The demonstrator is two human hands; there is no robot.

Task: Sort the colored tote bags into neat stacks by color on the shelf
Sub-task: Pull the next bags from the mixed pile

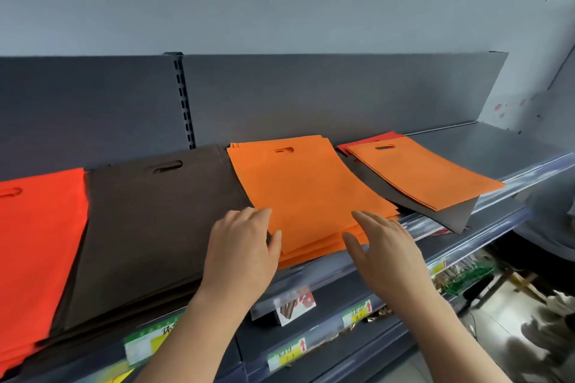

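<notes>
Left hand [242, 246]: grip wide, fingers resting on front-left corner of flat orange fabric tote stack [305, 186] | right hand [385, 252]: grip wide, empty, over its front-right corner | stack at grey metal shelf [466, 146] front edge

Flat on the shelf [497, 146], left to right: red stack [37, 242], brown stack [149, 227], orange stack [305, 190] with near edges fanned, then a mixed pile, orange bag [426, 171] skewed atop brown bag [451, 214], red bag [373, 140] peeking out far

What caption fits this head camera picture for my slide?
Left hand and right hand at the near edge of the orange stack; brown stack and red stack to its left, mixed pile right.
</notes>
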